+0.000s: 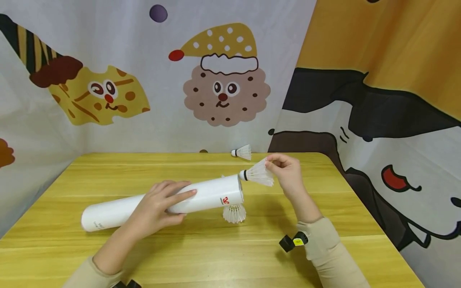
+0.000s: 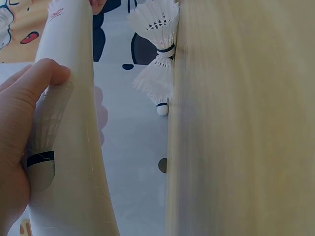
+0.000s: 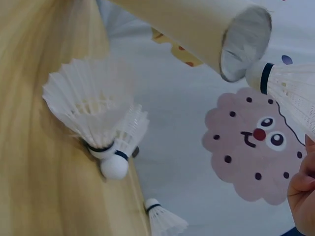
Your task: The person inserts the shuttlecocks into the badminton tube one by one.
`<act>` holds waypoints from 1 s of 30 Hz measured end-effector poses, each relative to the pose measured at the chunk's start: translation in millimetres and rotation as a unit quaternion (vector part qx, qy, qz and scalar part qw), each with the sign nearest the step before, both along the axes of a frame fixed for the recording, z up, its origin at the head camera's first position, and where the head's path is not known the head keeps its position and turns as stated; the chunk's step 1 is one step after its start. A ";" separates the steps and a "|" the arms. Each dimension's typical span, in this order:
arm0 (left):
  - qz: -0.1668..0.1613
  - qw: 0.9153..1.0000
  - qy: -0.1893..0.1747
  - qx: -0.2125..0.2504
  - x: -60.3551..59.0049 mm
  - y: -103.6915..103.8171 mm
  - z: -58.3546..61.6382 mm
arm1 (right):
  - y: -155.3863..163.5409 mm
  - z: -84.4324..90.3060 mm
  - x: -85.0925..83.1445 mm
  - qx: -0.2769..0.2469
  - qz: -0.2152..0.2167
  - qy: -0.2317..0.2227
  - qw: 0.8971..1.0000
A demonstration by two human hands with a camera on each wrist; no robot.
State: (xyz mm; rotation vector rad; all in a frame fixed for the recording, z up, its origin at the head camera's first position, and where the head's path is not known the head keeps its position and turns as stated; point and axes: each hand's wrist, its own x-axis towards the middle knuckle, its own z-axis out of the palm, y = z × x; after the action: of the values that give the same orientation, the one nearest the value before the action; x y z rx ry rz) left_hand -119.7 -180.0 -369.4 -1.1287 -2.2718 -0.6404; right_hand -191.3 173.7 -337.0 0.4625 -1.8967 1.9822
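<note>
A long white shuttlecock tube (image 1: 212,190) slants across the table, its right end raised. My left hand (image 1: 155,210) grips it around the middle. Through a see-through strip in the tube's side, the left wrist view shows a shuttlecock (image 2: 42,160) inside. My right hand (image 1: 288,174) pinches another shuttlecock (image 1: 257,174) by the edge of its skirt. That one's cork points left, right at the tube's open mouth (image 3: 246,44). Under the raised end lies a shuttlecock (image 1: 234,214), partly hidden by the tube in the head view.
Beside the shuttlecock under the tube, the right wrist view shows another shuttlecock (image 3: 132,130). One more shuttlecock (image 1: 243,152) lies near the back edge of the wooden table (image 1: 223,256). A printed cloth (image 1: 144,40) hangs behind the table.
</note>
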 end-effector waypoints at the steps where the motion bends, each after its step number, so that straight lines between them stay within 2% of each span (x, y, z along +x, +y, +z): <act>1: 0.000 1.000 0.000 0.001 0.0 0.1 -0.2 | -0.9 -0.3 1.4 0.002 0.005 -0.004 1.000; 9: -0.003 1.000 0.002 0.002 -0.3 -0.3 -0.2 | -17.0 -7.9 9.6 0.028 0.037 -0.022 0.999; 18: -0.004 1.000 0.000 0.005 -0.4 -0.9 0.6 | -32.8 -15.9 15.4 0.051 0.033 -0.009 0.998; 25: -0.007 1.000 0.010 0.009 -1.3 -0.5 0.2 | -36.8 -18.1 20.0 0.093 0.037 -0.036 0.994; 30: -0.011 1.000 0.013 0.011 -2.2 -1.8 -0.4 | -38.9 -20.0 21.3 0.094 0.054 -0.037 0.993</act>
State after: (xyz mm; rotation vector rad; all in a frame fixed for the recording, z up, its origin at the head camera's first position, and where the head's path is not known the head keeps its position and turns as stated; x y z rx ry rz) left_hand -121.9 -181.8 -369.8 -1.1456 -2.2280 -0.6534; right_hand -170.1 134.8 -357.0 0.5594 -2.1582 1.9190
